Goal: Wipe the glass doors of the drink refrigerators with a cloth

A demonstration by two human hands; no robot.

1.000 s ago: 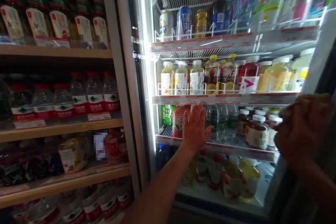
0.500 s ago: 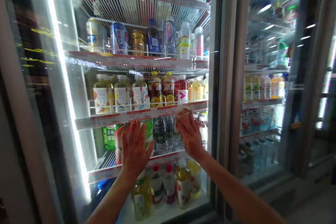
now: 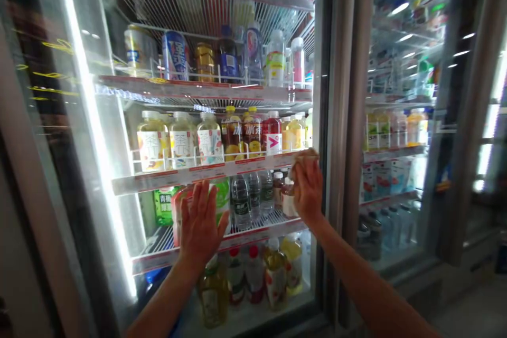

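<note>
A tall glass fridge door (image 3: pixel 253 100) fills the middle of the view, with drinks behind it. My left hand (image 3: pixel 201 222) lies flat against the glass, fingers stretched upward, in front of the lower shelf. My right hand (image 3: pixel 309 190) presses a crumpled beige cloth (image 3: pixel 306 158) to the glass near the door's right edge. The fingers cover part of the cloth. Behind my left hand are a red-and-white pack and a green-labelled bottle, partly hidden. Water bottles (image 3: pixel 241 202) stand between my two hands, behind the glass.
A vertical metal frame (image 3: pixel 344 116) runs just right of my right hand. Beyond it stands another glass-doored fridge (image 3: pixel 396 179) with more drinks. A bright light strip (image 3: pixel 95 132) runs down the left. Shelves hold several bottles and cans (image 3: pixel 176 55).
My right hand has moved right across the glass with the cloth, towards the metal frame. The left hand stays in almost the same place.
</note>
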